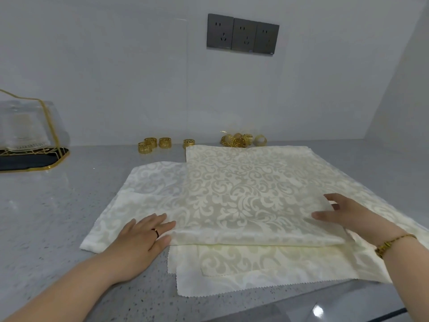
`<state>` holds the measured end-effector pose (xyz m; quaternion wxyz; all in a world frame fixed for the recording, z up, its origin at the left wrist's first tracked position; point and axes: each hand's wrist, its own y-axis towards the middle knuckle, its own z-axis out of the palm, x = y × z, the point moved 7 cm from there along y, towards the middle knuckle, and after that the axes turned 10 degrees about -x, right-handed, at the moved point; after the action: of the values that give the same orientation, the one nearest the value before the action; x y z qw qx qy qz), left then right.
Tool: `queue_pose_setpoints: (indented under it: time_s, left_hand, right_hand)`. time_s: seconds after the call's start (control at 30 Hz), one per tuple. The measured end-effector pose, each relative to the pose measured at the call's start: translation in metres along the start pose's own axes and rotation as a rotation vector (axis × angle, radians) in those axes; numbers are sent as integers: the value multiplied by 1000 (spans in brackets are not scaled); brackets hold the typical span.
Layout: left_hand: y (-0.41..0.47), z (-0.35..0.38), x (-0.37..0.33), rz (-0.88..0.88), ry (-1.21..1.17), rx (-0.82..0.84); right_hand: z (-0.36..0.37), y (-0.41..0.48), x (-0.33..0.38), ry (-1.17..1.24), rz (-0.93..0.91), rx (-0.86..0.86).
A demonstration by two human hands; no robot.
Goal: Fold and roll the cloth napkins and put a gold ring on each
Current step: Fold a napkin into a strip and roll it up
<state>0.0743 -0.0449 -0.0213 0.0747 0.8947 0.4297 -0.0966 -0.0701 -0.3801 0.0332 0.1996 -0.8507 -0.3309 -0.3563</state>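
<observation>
Pressing my left hand (141,240) flat, fingers straight, on the near left corner of the top napkin (243,194) and resting my right hand (343,214), fingers loosely spread, on its right side, I have the napkin pile (255,275) toward the front edge of the surface (46,217), gold rings (164,142) along its back edge.

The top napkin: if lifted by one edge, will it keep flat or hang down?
Probably hangs limp: the top napkin looks thin and follows the napkins beneath. Its sheen suggests it may slide. Likely light, being so thin.
</observation>
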Motion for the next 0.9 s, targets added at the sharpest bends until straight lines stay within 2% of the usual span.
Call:
queue_pose_setpoints:
  time_s: [0.1, 0.2, 0.3, 0.4, 0.47, 0.57, 0.67, 0.8, 0.9]
  left_hand:
    - [-1, -1, 1, -19, 36, 6]
    - [-1, 1, 2, -16, 51, 11]
    - [0, 2, 0, -33, 39, -11]
    - [-1, 0, 0, -79, 63, -25]
    - [-1, 0, 2, -89, 71, -26]
    - [-2, 0, 7, -116, 77, -33]
    - [-4, 0, 6, -130, 84, -16]
    - [-5, -5, 3, -117, 79, -23]
    - [-1, -19, 7, -148, -97, -132]
  right_hand:
    - [0, -14, -18, -200, -20, 28]
    - [-6, -15, -30, -190, -81, -119]
    - [-19, -16, -20, 24, -175, -322]
    - [-30, -7, -11, 335, -159, -433]
    - [-24, 0, -6, 470, -94, -377]
    - [-11, 2, -11, 354, -27, -261]
    - [-11, -4, -20, 204, -15, -258]
    - [-13, -2, -31, 234, 79, -274]
    - [-15, 11, -28, 171, 101, -238]
